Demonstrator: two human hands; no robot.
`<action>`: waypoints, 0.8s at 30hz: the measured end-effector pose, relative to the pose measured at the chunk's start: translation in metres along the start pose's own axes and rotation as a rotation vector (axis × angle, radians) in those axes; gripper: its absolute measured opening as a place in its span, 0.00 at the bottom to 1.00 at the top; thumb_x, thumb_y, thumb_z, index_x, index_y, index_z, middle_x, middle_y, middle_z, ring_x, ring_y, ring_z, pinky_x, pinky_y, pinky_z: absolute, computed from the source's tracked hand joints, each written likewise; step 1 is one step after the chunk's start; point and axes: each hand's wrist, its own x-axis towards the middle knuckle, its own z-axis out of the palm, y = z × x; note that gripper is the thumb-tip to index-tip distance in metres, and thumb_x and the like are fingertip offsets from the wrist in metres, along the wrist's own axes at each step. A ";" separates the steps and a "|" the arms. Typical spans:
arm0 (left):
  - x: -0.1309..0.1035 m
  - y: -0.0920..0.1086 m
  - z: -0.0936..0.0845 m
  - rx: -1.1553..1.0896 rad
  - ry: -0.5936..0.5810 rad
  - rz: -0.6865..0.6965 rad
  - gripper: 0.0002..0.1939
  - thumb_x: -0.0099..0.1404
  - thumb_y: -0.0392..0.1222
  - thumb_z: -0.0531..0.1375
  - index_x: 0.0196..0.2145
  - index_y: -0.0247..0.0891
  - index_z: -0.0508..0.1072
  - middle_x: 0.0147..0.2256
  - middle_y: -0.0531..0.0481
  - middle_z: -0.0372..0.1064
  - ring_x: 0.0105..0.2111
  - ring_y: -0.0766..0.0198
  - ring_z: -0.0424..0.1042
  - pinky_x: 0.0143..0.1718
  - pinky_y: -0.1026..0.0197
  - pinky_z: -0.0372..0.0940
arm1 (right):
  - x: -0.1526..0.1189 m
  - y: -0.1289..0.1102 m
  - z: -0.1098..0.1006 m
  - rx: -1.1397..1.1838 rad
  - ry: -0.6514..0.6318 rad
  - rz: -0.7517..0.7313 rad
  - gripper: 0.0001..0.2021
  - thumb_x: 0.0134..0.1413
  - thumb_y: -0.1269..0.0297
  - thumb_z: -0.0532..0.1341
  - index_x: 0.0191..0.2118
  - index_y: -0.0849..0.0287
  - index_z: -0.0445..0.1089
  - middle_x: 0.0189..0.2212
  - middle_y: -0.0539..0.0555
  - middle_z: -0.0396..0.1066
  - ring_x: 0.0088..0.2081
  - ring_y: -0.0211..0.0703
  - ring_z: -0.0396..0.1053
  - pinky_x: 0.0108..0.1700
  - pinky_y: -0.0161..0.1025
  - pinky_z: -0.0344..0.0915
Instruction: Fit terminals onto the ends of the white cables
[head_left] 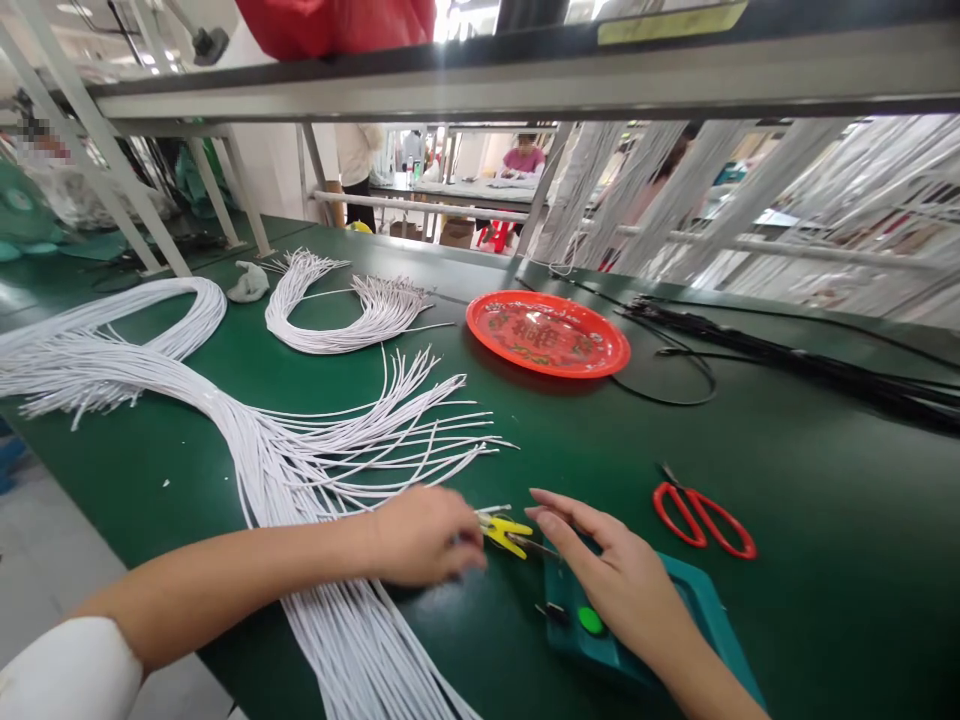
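My left hand (429, 537) is curled over a thick bundle of white cords (262, 450). Its fingertips are smeared by motion, so I cannot tell whether they hold anything. A small yellow clip (508, 533) sits between my two hands, near the tip of a white cord. My right hand (611, 565) is held above a teal box (701, 600), fingers stretched out and thumb apart from them, with nothing visible in it. The box has a green round button (591, 620) and a thin metal rod reaching toward the clip.
Red-handled scissors (701, 515) lie right of the box. Behind are a red oval tray (547, 335), a curved white cord bundle (330, 335) and black cords (795, 360). A shelf (480, 95) spans overhead. People work in the background.
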 end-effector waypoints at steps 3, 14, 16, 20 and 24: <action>-0.024 0.017 0.016 -0.017 -0.337 0.185 0.11 0.57 0.47 0.57 0.27 0.38 0.74 0.24 0.51 0.71 0.25 0.65 0.69 0.25 0.67 0.59 | 0.001 0.000 0.000 -0.002 -0.014 0.022 0.24 0.47 0.44 0.51 0.42 0.54 0.72 0.39 0.53 0.73 0.43 0.48 0.68 0.44 0.43 0.64; -0.014 0.022 0.005 -0.374 -0.175 -0.013 0.09 0.60 0.39 0.54 0.35 0.37 0.73 0.32 0.51 0.72 0.30 0.69 0.68 0.32 0.71 0.59 | 0.003 0.003 0.000 0.040 -0.052 0.038 0.26 0.46 0.42 0.50 0.41 0.54 0.72 0.38 0.54 0.74 0.43 0.49 0.69 0.46 0.43 0.64; -0.003 0.019 0.004 -0.539 -0.051 -0.094 0.11 0.59 0.42 0.55 0.35 0.37 0.74 0.30 0.51 0.71 0.28 0.70 0.66 0.31 0.71 0.59 | 0.003 0.002 0.000 0.042 -0.040 0.024 0.25 0.47 0.43 0.49 0.40 0.54 0.72 0.37 0.54 0.74 0.43 0.49 0.69 0.47 0.45 0.63; 0.017 0.008 0.014 -0.765 0.195 -0.350 0.13 0.56 0.43 0.56 0.32 0.33 0.75 0.24 0.52 0.69 0.23 0.70 0.62 0.25 0.69 0.56 | 0.002 0.001 -0.001 0.040 -0.016 -0.020 0.24 0.48 0.44 0.49 0.39 0.55 0.73 0.35 0.55 0.75 0.41 0.50 0.70 0.46 0.47 0.63; 0.022 0.000 0.023 -0.810 0.360 -0.446 0.14 0.55 0.45 0.55 0.33 0.32 0.75 0.23 0.51 0.68 0.23 0.69 0.61 0.24 0.67 0.55 | 0.001 -0.001 -0.002 0.009 0.003 -0.036 0.21 0.47 0.47 0.53 0.38 0.54 0.74 0.36 0.53 0.75 0.40 0.49 0.70 0.43 0.44 0.66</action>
